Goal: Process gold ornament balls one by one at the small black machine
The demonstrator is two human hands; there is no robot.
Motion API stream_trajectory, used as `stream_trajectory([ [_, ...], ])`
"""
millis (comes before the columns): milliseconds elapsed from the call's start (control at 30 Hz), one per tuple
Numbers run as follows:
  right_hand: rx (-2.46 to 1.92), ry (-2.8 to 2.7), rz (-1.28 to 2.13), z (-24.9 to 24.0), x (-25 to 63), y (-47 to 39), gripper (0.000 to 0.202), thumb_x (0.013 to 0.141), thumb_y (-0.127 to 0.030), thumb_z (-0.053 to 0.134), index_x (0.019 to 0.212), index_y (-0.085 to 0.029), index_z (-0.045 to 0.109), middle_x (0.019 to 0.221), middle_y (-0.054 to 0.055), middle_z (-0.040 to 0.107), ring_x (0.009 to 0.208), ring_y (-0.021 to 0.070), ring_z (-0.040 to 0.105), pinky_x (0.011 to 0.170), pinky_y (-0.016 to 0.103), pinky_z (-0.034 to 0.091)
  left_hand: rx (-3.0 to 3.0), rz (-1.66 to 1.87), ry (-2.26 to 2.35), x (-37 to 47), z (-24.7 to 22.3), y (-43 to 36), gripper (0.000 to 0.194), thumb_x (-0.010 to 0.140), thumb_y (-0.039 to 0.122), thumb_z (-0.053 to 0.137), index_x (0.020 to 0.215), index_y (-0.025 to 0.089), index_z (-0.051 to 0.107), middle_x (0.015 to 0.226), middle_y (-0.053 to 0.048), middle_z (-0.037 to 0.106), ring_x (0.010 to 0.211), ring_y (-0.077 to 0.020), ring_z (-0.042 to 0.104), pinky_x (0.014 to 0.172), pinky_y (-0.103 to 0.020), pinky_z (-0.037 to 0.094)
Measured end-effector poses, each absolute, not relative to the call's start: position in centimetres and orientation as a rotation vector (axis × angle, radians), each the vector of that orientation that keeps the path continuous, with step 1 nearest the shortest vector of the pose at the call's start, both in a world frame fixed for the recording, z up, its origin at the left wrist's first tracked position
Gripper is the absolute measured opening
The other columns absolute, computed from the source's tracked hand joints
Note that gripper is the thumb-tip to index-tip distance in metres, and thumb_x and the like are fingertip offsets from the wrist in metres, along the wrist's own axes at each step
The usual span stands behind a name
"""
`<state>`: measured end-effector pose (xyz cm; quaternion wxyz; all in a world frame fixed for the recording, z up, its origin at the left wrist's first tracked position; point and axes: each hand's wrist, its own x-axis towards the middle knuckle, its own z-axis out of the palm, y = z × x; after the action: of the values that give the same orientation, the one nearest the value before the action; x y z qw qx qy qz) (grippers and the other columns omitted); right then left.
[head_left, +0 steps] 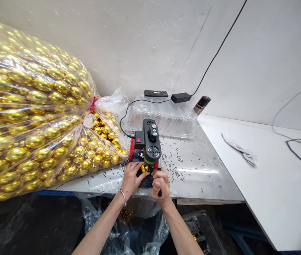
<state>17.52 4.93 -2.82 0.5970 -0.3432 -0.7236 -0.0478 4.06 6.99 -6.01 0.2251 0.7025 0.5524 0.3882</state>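
A small black bench drill press [151, 141] with a red switch stands near the table's front edge. Under its head is a shiny gold ball [144, 168], pinched between the thumb and fingers of my left hand [132, 179], which wears a silver bracelet. To the right of the machine, my right hand [161, 183] is wrapped round a lever handle [160, 193] with a black grip. The drill tip and its contact with the ball are hidden. A red mat [131, 150] shows beneath the base, with black shavings around it.
Large clear bags of gold balls [33, 117], tied in red, fill the left. Behind the machine, a clear plastic tray [163, 122] carries a power adapter [181, 97] and a remote control [156, 93]. A spray can [202, 104] and gloves [240, 149] lie rightward. Clear plastic [139, 230] hangs below.
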Motion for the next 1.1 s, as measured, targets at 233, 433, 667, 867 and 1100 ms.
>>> stream_trajectory([
  [233,-0.935,-1.559,0.122,5.2,17.2,4.2,0.029,0.09,-0.01,0.038,0.063,-0.021,0.043,0.065,0.0,0.049,0.066,0.0131,0.053,0.059,0.028,0.041,1.778,1.166,1.497,4.0,-5.1,6.7,0.033,0.078,0.034,0.07,0.109,0.022,0.068,0.108,-0.009,0.069,0.104,-0.028,0.057,0.097,-0.046,0.042],
  [433,-0.894,-1.598,0.139,6.9,17.4,4.2,0.027,0.089,-0.007,0.041,0.065,-0.02,0.045,0.065,0.0,0.05,0.066,0.0128,0.052,0.059,0.027,0.04,1.63,0.996,1.299,2.6,-5.3,-1.4,0.042,0.079,0.039,0.068,0.119,0.026,0.066,0.121,-0.012,0.064,0.115,-0.0305,0.056,0.103,-0.044,0.042],
  [667,-0.856,-1.619,0.096,5.3,17.1,4.0,0.026,0.088,-0.004,0.04,0.068,-0.02,0.044,0.067,0.001,0.049,0.066,0.0128,0.051,0.059,0.027,0.038,1.766,1.052,1.396,-0.4,-4.0,-0.7,0.029,0.087,0.04,0.057,0.105,0.023,0.071,0.111,-0.012,0.068,0.107,-0.0289,0.061,0.097,-0.042,0.047],
  [867,-0.846,-1.62,0.094,5.3,17.2,4.1,0.025,0.087,-0.002,0.041,0.069,-0.019,0.044,0.068,0.0,0.048,0.064,0.0112,0.047,0.058,0.026,0.036,2.225,0.594,2.106,-6.4,3.6,13.8,0.03,0.093,0.027,0.042,0.102,0.013,0.068,0.111,-0.015,0.063,0.107,-0.0282,0.056,0.095,-0.042,0.043],
  [1100,-0.844,-1.631,0.088,5.0,17.2,4.1,0.026,0.088,-0.004,0.039,0.069,-0.02,0.043,0.067,0.0,0.047,0.064,0.0119,0.046,0.058,0.026,0.036,2.302,0.091,1.988,-6.1,2.9,19.8,0.015,0.073,0.017,0.07,0.086,0.01,0.071,0.111,-0.018,0.064,0.104,-0.0327,0.059,0.09,-0.04,0.042],
])
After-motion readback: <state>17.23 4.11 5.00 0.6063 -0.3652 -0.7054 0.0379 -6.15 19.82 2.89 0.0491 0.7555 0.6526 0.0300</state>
